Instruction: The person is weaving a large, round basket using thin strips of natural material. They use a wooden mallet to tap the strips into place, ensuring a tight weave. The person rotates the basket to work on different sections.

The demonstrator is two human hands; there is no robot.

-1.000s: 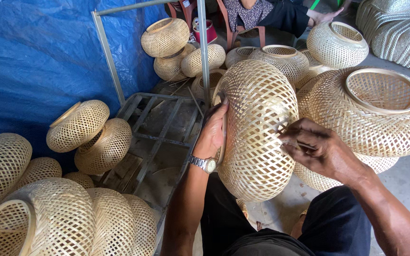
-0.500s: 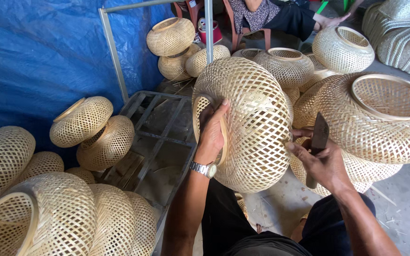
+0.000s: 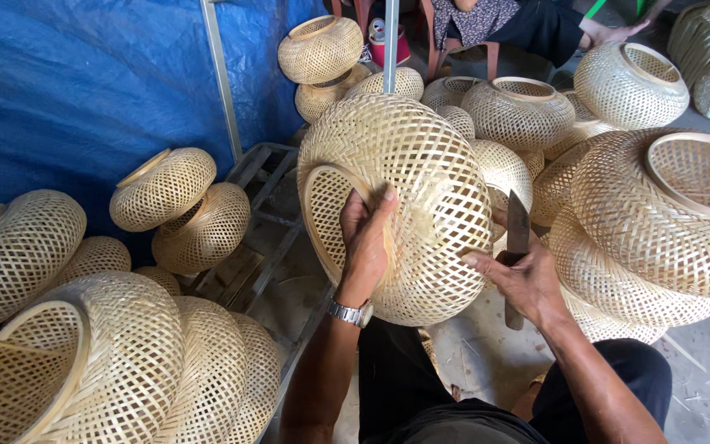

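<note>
Head view: woven lampshade (image 3: 421,189) mouth leftward in left hand (image 3: 365,238) fingers' grip; right hand (image 3: 519,279) fingers around upright knife (image 3: 518,226).

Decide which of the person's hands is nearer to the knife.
Right. The right hand grips the knife itself; the left hand holds the woven bamboo lampshade's rim, across the shade from it.

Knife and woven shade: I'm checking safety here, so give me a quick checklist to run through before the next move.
1. Left hand grips the shade at its rim: ok.
2. Right hand holds the knife, blade up: ok.
3. Left fingers away from the blade: ok.
4. Blade touching the shade: cannot tell.
5. Room around: not ok, stacked shades crowd the right hand.
6. Seated person away from the blade: ok.
</note>
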